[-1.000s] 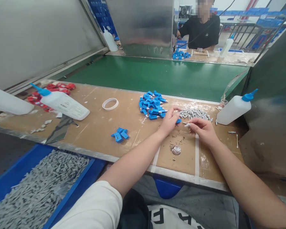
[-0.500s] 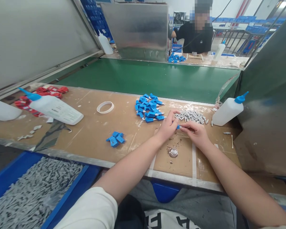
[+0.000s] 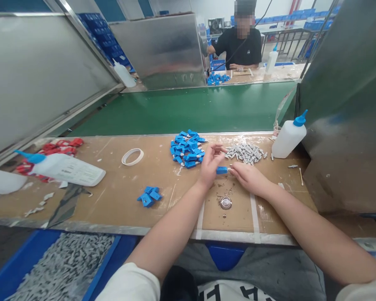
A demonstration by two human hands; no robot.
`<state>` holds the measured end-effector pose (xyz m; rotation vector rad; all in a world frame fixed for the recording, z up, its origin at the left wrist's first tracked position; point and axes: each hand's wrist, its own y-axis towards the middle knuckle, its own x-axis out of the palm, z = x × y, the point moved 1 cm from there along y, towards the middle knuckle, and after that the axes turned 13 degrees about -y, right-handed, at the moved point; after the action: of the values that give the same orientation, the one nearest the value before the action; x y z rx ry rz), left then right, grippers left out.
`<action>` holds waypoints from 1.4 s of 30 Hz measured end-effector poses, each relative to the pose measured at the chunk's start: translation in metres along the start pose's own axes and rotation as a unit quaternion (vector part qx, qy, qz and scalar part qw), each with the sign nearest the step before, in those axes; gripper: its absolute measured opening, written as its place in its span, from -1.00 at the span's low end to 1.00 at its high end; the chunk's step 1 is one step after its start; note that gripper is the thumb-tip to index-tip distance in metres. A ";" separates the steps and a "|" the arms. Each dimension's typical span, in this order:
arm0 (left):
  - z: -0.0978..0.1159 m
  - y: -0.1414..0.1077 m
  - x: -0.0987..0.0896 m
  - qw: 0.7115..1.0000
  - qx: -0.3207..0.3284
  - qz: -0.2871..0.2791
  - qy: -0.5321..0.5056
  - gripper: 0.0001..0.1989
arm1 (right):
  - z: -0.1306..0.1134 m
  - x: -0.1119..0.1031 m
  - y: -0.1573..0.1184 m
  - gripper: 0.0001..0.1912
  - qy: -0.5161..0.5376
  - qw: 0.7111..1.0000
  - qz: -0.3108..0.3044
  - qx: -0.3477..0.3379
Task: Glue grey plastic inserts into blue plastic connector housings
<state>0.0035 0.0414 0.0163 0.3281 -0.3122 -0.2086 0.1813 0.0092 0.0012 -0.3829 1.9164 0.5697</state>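
Observation:
Between my hands is a blue piece (image 3: 222,170) with a light tip on its right end. My right hand (image 3: 246,175) pinches that tip end. My left hand (image 3: 210,164) is at the piece's left end, its fingers apart and raised above it; whether its palm side touches the piece I cannot tell. Left of my left hand lies a pile of blue pieces (image 3: 187,148). Behind my hands are many small grey parts (image 3: 246,153). Nearer me, a small round metal dish (image 3: 226,202) sits on the brown board. A smaller group of blue pieces (image 3: 149,196) lies further left.
White bottles with blue nozzles stand at right (image 3: 288,139) and lie at left (image 3: 69,168), near red pieces (image 3: 62,146). A tape ring (image 3: 132,156) lies left of centre. Beyond is a green belt (image 3: 175,110); a person (image 3: 244,48) sits across it. A blue bin (image 3: 108,259) holds grey parts.
The view has shifted. My left hand's fingers have opened and lifted off the blue piece, which now shows more fully. My right hand still pinches its end.

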 end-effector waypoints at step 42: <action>0.140 -0.041 -0.146 0.663 -0.172 -0.020 0.728 -0.49 | 0.022 -0.009 0.006 -0.79 -0.203 0.978 0.013 0.046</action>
<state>-0.1851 0.0001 0.0887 0.0414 1.3484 0.0087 0.1983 0.0263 0.0034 -0.1658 1.5475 0.5288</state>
